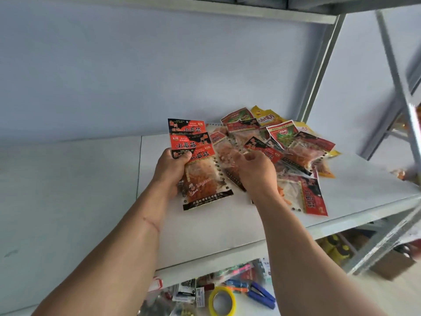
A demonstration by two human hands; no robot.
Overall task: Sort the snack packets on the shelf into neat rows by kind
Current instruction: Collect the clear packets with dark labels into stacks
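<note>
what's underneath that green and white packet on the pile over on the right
The green and white packet lies on top of the pile, overlapping red and black packets with orange snack showing through. A yellow packet peeks out behind. What lies directly beneath it is covered.

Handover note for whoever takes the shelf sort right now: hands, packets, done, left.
Left hand: grip on a fanned stack of three red-and-black packets, same kind, held above the shelf.
Right hand: fingers curled at a clear-windowed packet beside the stack; whether it is pinched yet is unclear.
Pile: mixed heap on the shelf to the right, more red-and-black ones, red-and-green packets, yellow packets at the back.
Done: three of one kind gathered in hand. No rows laid yet.
Left: gather the remaining red-and-black, set them down as a row, then sort red-and-green and yellow.
</note>
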